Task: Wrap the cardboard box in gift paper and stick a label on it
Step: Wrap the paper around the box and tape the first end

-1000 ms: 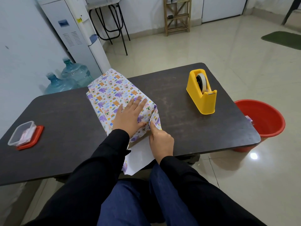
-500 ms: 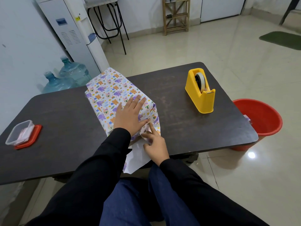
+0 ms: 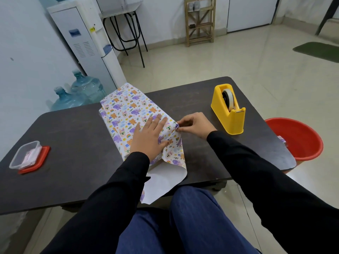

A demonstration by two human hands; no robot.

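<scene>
Paper-wrapped cardboard box [image 3: 126, 114] at the middle of the dark table [image 3: 73, 143], loose end of gift paper [image 3: 165, 178] trailing over the near edge. Left hand [image 3: 148, 138] flat on top, fingers straight and together, pressing down. Right hand [image 3: 194, 125] at the box's right edge, fingertips curled, pinching a fold of paper, near the yellow tape dispenser [image 3: 229, 114].

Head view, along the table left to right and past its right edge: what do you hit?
Clear container on red lid → gift-wrapped box → right hand pinching its corner → yellow tape dispenser → red bucket on the floor.
</scene>
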